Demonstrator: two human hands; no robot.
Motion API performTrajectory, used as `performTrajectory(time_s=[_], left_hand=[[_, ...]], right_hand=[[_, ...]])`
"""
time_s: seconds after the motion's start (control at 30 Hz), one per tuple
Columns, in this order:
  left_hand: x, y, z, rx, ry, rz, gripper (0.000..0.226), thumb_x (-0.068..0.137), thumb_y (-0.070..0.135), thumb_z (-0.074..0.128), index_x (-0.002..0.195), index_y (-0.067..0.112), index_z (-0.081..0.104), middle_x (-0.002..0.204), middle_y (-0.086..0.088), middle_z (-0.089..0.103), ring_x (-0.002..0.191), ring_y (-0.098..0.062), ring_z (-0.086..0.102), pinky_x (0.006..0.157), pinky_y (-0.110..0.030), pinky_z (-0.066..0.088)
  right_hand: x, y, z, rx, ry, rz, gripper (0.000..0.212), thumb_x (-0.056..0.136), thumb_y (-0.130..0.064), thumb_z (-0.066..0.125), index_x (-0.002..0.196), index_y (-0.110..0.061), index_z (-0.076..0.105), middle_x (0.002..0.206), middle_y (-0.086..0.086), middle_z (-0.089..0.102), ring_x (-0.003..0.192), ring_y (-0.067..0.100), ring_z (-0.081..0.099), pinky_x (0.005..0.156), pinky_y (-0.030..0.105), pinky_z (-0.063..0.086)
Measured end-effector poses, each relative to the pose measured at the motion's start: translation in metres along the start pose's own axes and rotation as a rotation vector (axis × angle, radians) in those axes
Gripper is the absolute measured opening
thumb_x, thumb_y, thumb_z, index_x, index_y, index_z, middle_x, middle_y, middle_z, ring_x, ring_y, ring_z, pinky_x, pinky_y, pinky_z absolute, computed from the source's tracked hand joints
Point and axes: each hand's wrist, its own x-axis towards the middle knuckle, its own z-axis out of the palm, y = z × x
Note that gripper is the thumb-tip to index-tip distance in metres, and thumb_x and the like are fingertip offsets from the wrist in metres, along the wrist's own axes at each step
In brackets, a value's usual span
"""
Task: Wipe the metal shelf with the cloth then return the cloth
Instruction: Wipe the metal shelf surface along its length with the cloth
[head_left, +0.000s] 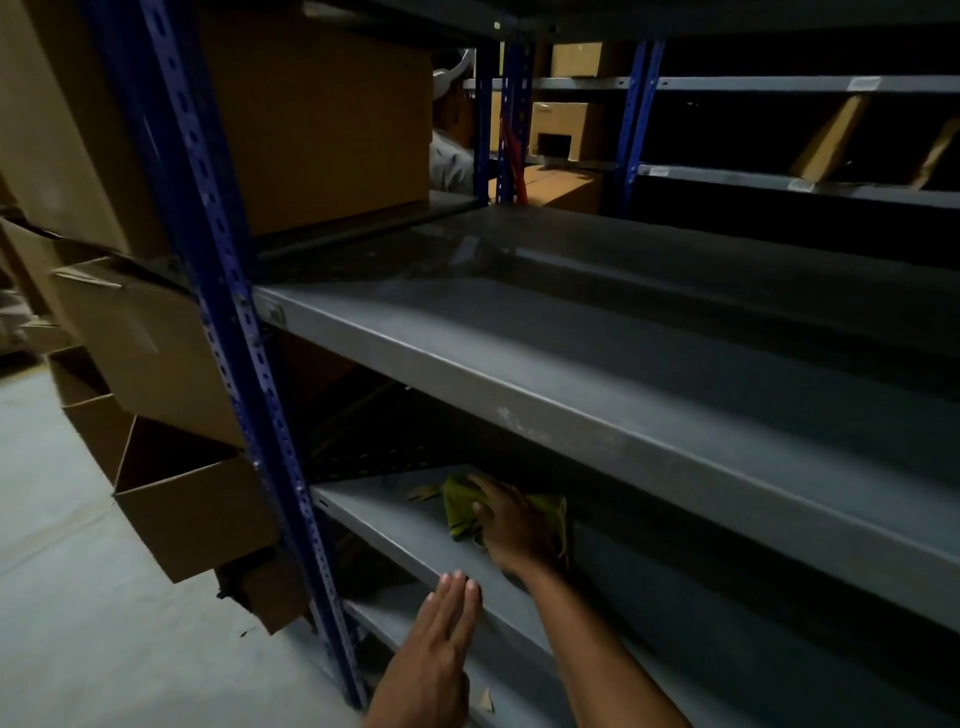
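A crumpled green-yellow cloth (457, 506) lies on the lower grey metal shelf (395, 525), near its left end. My right hand (511, 525) presses down on the cloth, its fingers spread over it and gripping it against the shelf. My left hand (447, 613) rests flat, fingers straight and together, on the front edge of that same shelf, holding nothing. A wider grey shelf (571, 374) runs above and shades the back of the lower one.
A blue perforated upright (223, 291) stands at the rack's left corner. Cardboard boxes (171, 493) are stacked to its left, some open. Small brown scraps (423, 491) lie beside the cloth. Another person (449, 140) stands behind the racks. The pale concrete floor (78, 597) spreads at lower left.
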Motion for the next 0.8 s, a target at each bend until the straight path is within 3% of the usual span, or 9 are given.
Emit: performTrajectory(time_s=[0.03,0.07,0.17,0.23,0.33,0.43,0.5,0.63,0.8], left_hand=[[0.0,-0.001,-0.004,0.033,-0.043,0.001,0.104,0.039,0.02,0.084,0.137,0.011,0.051,0.142,-0.01,0.05,0.13,-0.027,0.047,0.111,-0.022,-0.001],[0.0,-0.004,-0.005,0.028,-0.066,0.007,0.105,0.04,0.022,0.085,0.139,0.015,0.049,0.143,-0.007,0.049,0.132,-0.024,0.045,0.111,-0.022,0.0],[-0.004,-0.03,0.002,-0.076,0.031,0.008,0.104,0.075,0.003,0.058,0.149,0.036,-0.007,0.157,0.003,-0.01,0.145,-0.021,-0.014,0.112,-0.02,-0.02],[-0.002,-0.046,0.003,-0.023,0.072,-0.029,0.107,0.079,0.0,0.05,0.141,0.045,-0.025,0.15,0.007,-0.03,0.139,-0.018,-0.03,0.112,-0.028,-0.024],[0.002,-0.057,0.003,-0.069,0.05,-0.078,0.11,0.078,0.0,0.051,0.141,0.048,-0.025,0.15,0.009,-0.034,0.138,-0.017,-0.034,0.112,-0.035,-0.016],[0.003,-0.057,0.011,-0.129,0.082,-0.097,0.111,0.074,-0.005,0.048,0.142,0.05,-0.021,0.152,0.011,-0.032,0.138,-0.012,-0.035,0.117,-0.033,-0.001],[0.004,-0.055,0.014,-0.141,0.084,-0.117,0.112,0.073,-0.007,0.046,0.142,0.051,-0.02,0.153,0.011,-0.032,0.137,-0.01,-0.036,0.115,-0.032,-0.003],[0.006,-0.057,0.012,-0.129,0.063,-0.115,0.108,0.076,-0.004,0.045,0.141,0.051,-0.023,0.151,0.01,-0.034,0.134,-0.011,-0.04,0.112,-0.031,-0.012],[0.006,-0.059,0.01,-0.107,0.058,-0.082,0.107,0.08,-0.003,0.044,0.14,0.049,-0.027,0.148,0.011,-0.038,0.13,-0.007,-0.044,0.112,-0.029,-0.012]], right_hand=[[0.001,-0.001,0.001,-0.011,0.014,-0.015,0.046,0.096,-0.028,0.045,0.141,-0.034,0.043,0.147,-0.005,0.045,0.133,0.014,0.041,0.114,0.028,0.025],[0.001,-0.001,0.003,-0.03,0.026,-0.033,0.045,0.096,-0.027,0.045,0.14,-0.034,0.044,0.147,-0.008,0.045,0.134,0.013,0.04,0.114,0.027,0.024],[0.001,-0.004,0.005,-0.054,0.025,-0.079,0.042,0.091,-0.027,0.044,0.131,-0.033,0.055,0.142,-0.009,0.05,0.131,0.012,0.043,0.112,0.021,0.02],[-0.004,-0.005,0.001,-0.037,0.021,-0.052,0.048,0.083,-0.042,0.036,0.124,-0.035,0.061,0.135,-0.009,0.057,0.124,0.013,0.05,0.11,0.025,0.028],[-0.014,0.003,-0.007,0.03,0.024,-0.031,0.048,0.072,-0.047,0.031,0.107,-0.042,0.064,0.115,-0.015,0.067,0.107,0.009,0.06,0.096,0.026,0.045],[-0.011,0.007,-0.015,0.125,0.011,0.008,0.036,0.078,-0.025,0.041,0.102,-0.036,0.066,0.104,-0.011,0.072,0.097,0.01,0.065,0.087,0.028,0.051],[-0.003,0.003,-0.014,0.204,0.036,0.01,0.036,0.082,-0.012,0.045,0.104,-0.029,0.067,0.106,-0.005,0.072,0.099,0.014,0.065,0.089,0.034,0.051],[0.011,-0.02,-0.001,0.122,0.088,-0.047,0.039,0.09,-0.02,0.045,0.122,-0.037,0.06,0.123,-0.012,0.065,0.113,0.008,0.057,0.1,0.024,0.041],[0.012,-0.04,0.015,0.063,-0.138,-0.143,0.053,0.086,-0.042,0.029,0.13,-0.033,0.057,0.141,-0.014,0.05,0.13,-0.001,0.038,0.112,0.017,0.02]])
